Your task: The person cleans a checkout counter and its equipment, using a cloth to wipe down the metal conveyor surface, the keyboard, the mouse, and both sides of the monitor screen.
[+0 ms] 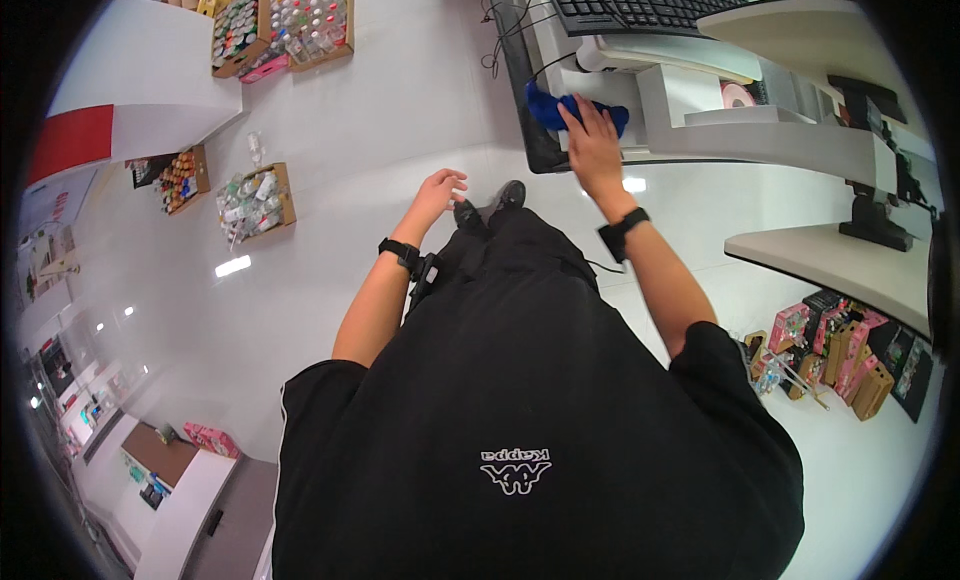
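A crumpled blue cloth [541,109] lies on the white counter surface beside its black edge. My right hand [592,141] rests on the cloth, fingers spread over it, pressing it against the surface. My left hand [439,194] hangs in the air over the floor, left of my shoes, with nothing in it and its fingers loosely apart. Just beyond the cloth is a black keyboard [637,6], with black cables [514,29] trailing over the counter's edge.
White shelving [772,141] and a monitor mount [874,212] stand to the right. Cardboard trays of bottles [287,197] sit on the floor at left, others farther off [349,40]. Several pink and brown cartons [844,355] stand at lower right. A white counter [180,520] is at lower left.
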A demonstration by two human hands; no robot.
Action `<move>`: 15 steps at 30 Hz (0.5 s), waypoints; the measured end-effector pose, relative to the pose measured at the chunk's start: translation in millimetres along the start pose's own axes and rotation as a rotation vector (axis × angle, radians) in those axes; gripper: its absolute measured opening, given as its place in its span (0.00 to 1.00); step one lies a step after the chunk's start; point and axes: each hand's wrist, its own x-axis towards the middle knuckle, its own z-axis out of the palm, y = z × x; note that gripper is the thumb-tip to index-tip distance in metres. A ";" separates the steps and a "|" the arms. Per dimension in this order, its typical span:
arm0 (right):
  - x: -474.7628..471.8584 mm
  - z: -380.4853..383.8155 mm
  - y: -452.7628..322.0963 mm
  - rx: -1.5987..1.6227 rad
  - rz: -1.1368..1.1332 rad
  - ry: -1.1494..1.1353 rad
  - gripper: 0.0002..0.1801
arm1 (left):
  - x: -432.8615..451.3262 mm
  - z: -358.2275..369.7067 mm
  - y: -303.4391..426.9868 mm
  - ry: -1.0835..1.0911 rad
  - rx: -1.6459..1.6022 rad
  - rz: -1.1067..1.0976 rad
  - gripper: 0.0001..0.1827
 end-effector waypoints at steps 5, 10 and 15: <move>-10.6 -19.9 40.3 0.059 -0.023 -0.098 0.30 | 1.0 9.3 9.8 0.026 -0.020 -0.005 0.16; 13.4 12.1 0.0 -0.057 0.212 0.150 0.26 | 11.7 16.7 18.8 0.027 0.015 0.023 0.16; -15.2 -25.2 19.1 0.106 -0.076 -0.124 0.30 | 21.4 30.9 34.7 -0.013 0.075 0.054 0.17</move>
